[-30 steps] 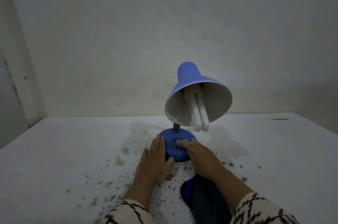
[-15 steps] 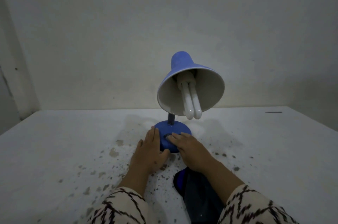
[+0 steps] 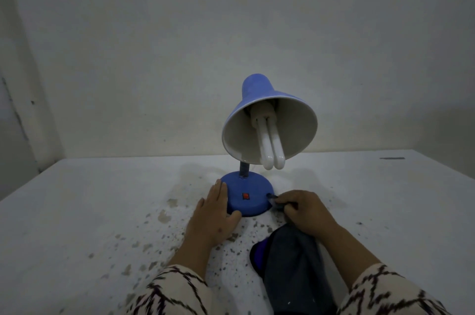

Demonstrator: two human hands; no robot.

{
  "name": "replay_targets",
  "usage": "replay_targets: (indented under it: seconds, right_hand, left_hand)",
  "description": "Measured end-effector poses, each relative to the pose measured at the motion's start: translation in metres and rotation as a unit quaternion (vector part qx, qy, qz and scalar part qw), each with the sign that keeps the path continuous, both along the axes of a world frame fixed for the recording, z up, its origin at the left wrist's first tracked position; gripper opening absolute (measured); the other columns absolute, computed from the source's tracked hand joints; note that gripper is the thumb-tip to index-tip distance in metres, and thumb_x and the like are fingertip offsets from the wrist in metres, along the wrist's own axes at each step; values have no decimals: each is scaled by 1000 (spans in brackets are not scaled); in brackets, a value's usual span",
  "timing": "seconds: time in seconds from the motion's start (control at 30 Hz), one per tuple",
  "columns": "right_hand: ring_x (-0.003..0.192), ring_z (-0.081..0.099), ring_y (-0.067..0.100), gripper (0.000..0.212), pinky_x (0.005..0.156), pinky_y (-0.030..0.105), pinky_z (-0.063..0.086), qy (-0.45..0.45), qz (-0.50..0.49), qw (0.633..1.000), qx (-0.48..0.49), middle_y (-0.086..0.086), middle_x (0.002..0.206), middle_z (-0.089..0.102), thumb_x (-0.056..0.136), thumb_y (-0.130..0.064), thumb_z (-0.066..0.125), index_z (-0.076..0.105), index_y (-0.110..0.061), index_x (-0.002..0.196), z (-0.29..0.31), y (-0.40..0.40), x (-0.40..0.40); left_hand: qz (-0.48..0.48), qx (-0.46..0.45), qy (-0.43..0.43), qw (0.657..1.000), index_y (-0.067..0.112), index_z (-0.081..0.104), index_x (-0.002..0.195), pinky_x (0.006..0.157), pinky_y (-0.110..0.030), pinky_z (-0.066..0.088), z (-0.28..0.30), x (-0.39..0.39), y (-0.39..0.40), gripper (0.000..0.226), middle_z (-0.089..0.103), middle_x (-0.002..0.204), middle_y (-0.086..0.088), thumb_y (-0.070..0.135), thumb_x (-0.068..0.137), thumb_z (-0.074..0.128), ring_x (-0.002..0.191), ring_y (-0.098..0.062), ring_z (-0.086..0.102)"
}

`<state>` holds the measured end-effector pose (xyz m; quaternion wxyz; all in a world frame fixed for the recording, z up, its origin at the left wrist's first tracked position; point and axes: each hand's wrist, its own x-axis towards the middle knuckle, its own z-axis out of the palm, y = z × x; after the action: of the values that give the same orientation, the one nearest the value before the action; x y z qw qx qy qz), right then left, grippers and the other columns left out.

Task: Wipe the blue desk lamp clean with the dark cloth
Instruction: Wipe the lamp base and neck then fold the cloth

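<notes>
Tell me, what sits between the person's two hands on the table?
In the head view, the lamp's round blue base with its red switch lies between the left hand and right hand.

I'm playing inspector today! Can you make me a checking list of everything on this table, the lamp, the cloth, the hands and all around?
Surface: white table, speckled with grey-brown chipped spots in front of the lamp.
Job's things: blue desk lamp stands upright, shade tilted toward the camera, white tube bulb unlit, red switch on the base. Dark cloth trails from the right hand to the near edge.
Clutter: small dark mark far right on the table.
Grippers: left hand lies flat, steadying the base's left side; right hand pinches the cloth against the base's right edge.
Cables: nothing seen.
Surroundings: plain pale wall; patterned sleeves.
</notes>
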<state>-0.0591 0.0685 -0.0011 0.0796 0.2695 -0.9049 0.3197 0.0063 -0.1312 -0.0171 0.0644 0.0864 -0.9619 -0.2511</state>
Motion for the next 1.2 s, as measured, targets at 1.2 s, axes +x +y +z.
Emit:
replay_targets:
  seconds: [1.2]
  right_hand:
    - [112,56,21,29,96,22,38,19,-13,1000,-4,8,123,62,92,-12,49,62,-12,118,-5,-30,-15]
  left_hand:
    - [-6,5,16,1000,16,-5,150,120,-35,13,-3,-3,-3,78,-7,160,1,38,93,43,147,-18,8]
